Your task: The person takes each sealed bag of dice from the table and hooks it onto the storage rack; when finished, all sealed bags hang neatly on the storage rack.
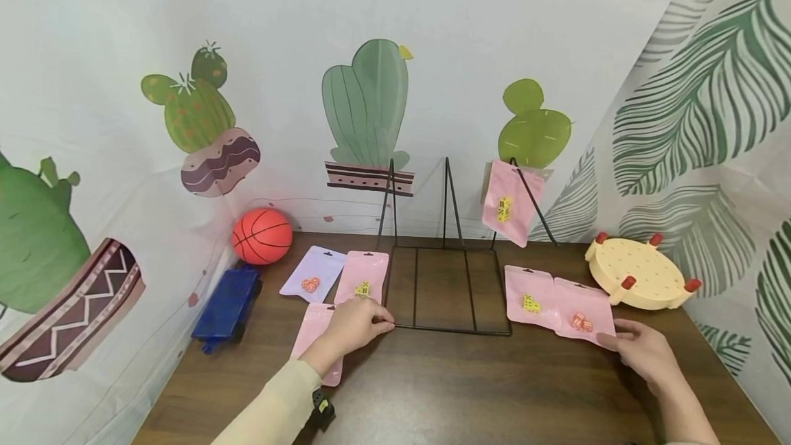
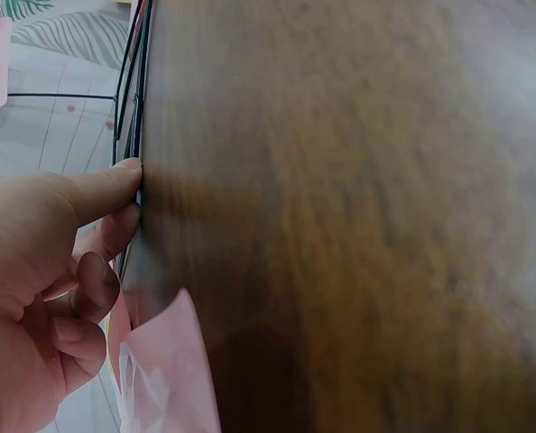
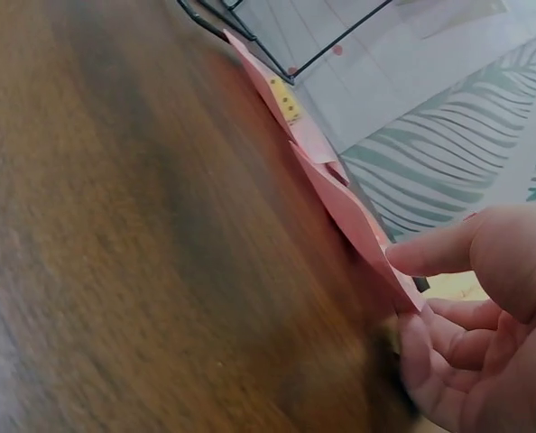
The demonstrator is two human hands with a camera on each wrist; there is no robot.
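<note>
At the front left corner of a black wire rack [image 1: 454, 329], my left hand [image 1: 353, 327] pinches the frame between thumb and fingertip; the left wrist view shows this bar [image 2: 140, 117] close up. My right hand [image 1: 647, 354] pinches the near right corner of a pink zip bag [image 1: 581, 297] with orange dice showing. This bag overlaps another pink bag [image 1: 525, 281] with yellow dice, beside the rack. Under and around my left hand lie a pink bag with yellow dice [image 1: 364, 266] and a second pink bag [image 1: 311, 328], its middle hidden by my wrist.
A pink bag [image 1: 519, 217] with yellow dice hangs on the rack's right prong. A lilac bag [image 1: 321, 268], a red toy basketball [image 1: 262, 235] and a blue toy cart [image 1: 225, 304] stand left. A cream round stool-like piece [image 1: 636, 268] with red-tipped legs lies right.
</note>
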